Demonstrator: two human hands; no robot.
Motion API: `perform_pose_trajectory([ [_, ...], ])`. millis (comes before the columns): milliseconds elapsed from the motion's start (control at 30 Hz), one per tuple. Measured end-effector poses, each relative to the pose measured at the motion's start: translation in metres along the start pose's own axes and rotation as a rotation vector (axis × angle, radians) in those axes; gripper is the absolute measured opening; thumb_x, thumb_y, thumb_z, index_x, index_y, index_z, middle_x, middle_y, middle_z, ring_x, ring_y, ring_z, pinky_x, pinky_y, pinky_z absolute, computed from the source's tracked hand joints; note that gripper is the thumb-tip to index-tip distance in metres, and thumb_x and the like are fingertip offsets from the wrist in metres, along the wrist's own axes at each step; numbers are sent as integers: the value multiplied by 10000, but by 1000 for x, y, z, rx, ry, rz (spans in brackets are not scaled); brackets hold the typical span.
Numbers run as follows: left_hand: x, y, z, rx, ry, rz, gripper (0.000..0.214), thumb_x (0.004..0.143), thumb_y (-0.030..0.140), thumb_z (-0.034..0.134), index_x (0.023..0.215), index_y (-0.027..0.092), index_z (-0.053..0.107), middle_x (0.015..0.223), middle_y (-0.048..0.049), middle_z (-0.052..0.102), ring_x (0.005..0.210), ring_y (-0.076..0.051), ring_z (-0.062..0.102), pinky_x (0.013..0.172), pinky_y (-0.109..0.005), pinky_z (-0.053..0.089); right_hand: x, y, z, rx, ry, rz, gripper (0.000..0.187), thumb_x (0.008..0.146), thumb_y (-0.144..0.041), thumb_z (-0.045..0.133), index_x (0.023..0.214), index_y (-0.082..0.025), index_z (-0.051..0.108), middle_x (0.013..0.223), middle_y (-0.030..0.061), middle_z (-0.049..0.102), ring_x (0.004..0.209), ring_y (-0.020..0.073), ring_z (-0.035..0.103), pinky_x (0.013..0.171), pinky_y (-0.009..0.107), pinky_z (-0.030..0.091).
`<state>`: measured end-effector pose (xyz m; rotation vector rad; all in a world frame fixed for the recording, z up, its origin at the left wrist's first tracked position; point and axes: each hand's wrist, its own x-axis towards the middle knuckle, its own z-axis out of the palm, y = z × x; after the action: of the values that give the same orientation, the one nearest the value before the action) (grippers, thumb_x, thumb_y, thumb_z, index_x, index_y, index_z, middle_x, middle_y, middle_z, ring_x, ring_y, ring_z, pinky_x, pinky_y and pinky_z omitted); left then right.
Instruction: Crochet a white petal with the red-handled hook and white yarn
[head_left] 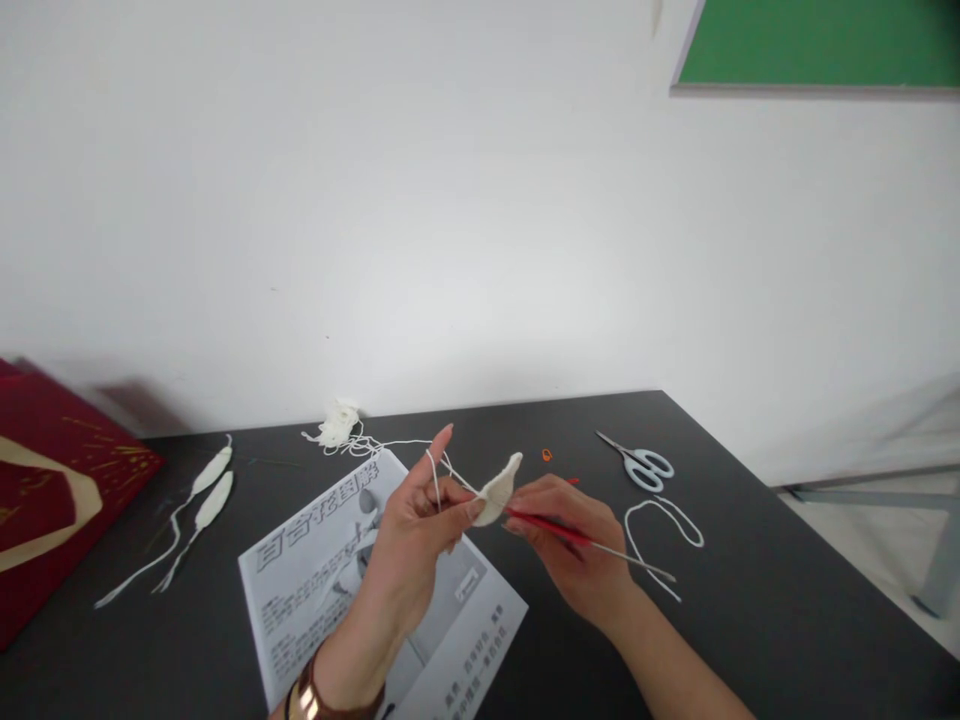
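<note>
Nearest the wearer, a brown-and-gold band [319,692] circles the left wrist, above a printed sheet [480,612] lying aslant on the black table [757,630]. Over the sheet, the left hand [417,512] pinches a white crocheted piece [496,495] between its thumb and fingers, its index finger raised with yarn looped over it. The piece is off the table, between the two hands, its narrow tip pointing up. The right hand [574,540] is closed around the red grip of a crochet hook [559,527], whose metal shaft sticks out behind toward the lower right. The hook's working end meets the piece's lower edge, though whether it sits inside a stitch is hard to make out.

To the right of the right hand lies a bent length of white yarn [700,538], with scissors [651,469] just beyond and a small orange clip [547,455] to their left. Far left, two white leaf-shaped pieces [215,500] with trailing tails lie beside a red bag [45,590]. A yarn heap [337,425] rests near the white wall [480,220], where a green board [825,42] hangs at upper right.
</note>
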<state>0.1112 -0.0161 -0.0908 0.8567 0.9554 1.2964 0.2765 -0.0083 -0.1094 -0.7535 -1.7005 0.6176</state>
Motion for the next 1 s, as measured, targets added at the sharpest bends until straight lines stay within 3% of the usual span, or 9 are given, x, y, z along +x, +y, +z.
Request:
perform_pose_trajectory([
  [233, 4, -1, -6, -171, -54, -207, 792, 637, 80, 732, 1344, 201, 398, 633, 55, 570, 366, 16, 264, 383, -170, 156, 7, 2, -4, 23, 12, -56, 129, 723, -157, 719, 832, -226, 723, 706, 14, 627, 612, 134, 594, 515, 242, 481],
  [333, 4, -1, -6, -224, -67, -241, 732, 642, 70, 715, 1311, 159, 431, 629, 61, 555, 351, 28, 237, 376, -166, 151, 3, 4, -2, -29, 14, -188, 207, 740, -107, 691, 907, -228, 709, 732, 28, 662, 637, 144, 600, 565, 270, 504],
  [467, 3, 0, -4, -153, -27, -165, 762, 660, 104, 717, 1344, 158, 385, 592, 81, 519, 365, 12, 244, 379, -163, 161, -10, 16, 2, -301, -61, -491, 361, 766, -82, 639, 1116, -174, 634, 856, 98, 703, 726, 187, 613, 623, 318, 527],
  [533, 2, 0, 0, -32, 19, -43, 814, 686, 138, 714, 1392, 190, 312, 602, 74, 529, 412, -15, 320, 401, -160, 212, -15, 19, 2, -391, -102, -528, 418, 778, -101, 623, 1189, -165, 583, 890, 109, 704, 737, 200, 613, 619, 333, 529],
  [633, 0, -1, 3, 162, 86, 136, 844, 714, 185, 703, 1426, 203, 250, 609, 66, 524, 512, -57, 420, 474, -169, 308, -14, 14, 4, -402, -69, -489, 424, 773, -76, 614, 1179, -188, 571, 824, 82, 701, 661, 179, 602, 561, 310, 509],
  [733, 0, -3, 1, 286, 71, 202, 845, 728, 231, 690, 1436, 206, 229, 604, 70, 498, 496, -65, 395, 464, -180, 304, -7, -1, 3, -325, -18, -383, 308, 773, -59, 600, 1046, -199, 624, 744, 56, 682, 609, 154, 584, 538, 283, 496],
  [1000, 3, 2, -6, 373, -37, 133, 834, 733, 232, 675, 1438, 214, 229, 637, 55, 514, 489, -67, 364, 445, -191, 251, -1, -18, -13, -163, -34, -140, 191, 773, -87, 600, 916, -200, 659, 679, 32, 640, 603, 154, 582, 547, 276, 472],
])
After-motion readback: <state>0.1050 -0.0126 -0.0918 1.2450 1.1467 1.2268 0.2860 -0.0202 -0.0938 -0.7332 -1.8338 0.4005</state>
